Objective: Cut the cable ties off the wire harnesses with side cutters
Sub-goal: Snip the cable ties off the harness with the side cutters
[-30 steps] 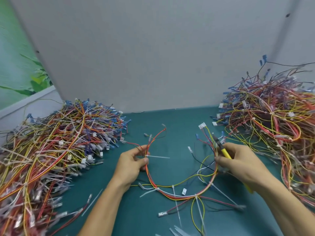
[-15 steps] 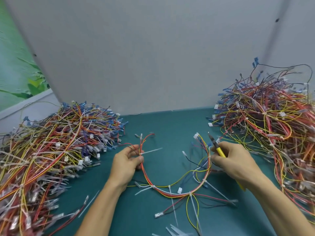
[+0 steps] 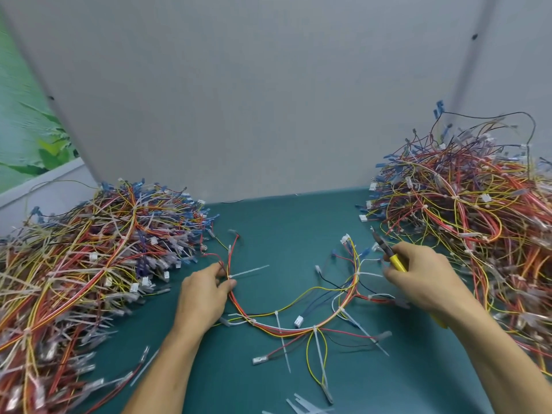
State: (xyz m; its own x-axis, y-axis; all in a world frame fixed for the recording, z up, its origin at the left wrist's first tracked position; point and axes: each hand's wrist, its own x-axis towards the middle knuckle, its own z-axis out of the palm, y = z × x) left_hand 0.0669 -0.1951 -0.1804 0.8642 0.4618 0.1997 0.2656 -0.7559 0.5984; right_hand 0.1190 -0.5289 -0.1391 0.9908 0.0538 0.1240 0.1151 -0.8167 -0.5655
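Fingers (image 3: 228, 284) of the left hand (image 3: 201, 297) sit just right of the left pile (image 3: 89, 264) of harnesses; the right pile (image 3: 478, 219) lies beyond the right hand (image 3: 424, 282). Between them curves the wire harness (image 3: 242, 309), pinched by the left fingers beside a cable tie (image 3: 249, 271). Right fingers (image 3: 391, 273) grip the side cutters (image 3: 395, 261).

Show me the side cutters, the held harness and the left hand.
side cutters (image 3: 396, 260), head view, yellow handle.
harness (image 3: 286, 329), head view, bottom of its loop.
left hand (image 3: 203, 294), head view, back of hand.

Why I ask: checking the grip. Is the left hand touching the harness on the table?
Touching. The head view shows the left hand pinching the harness between thumb and fingers, beside a cable tie.
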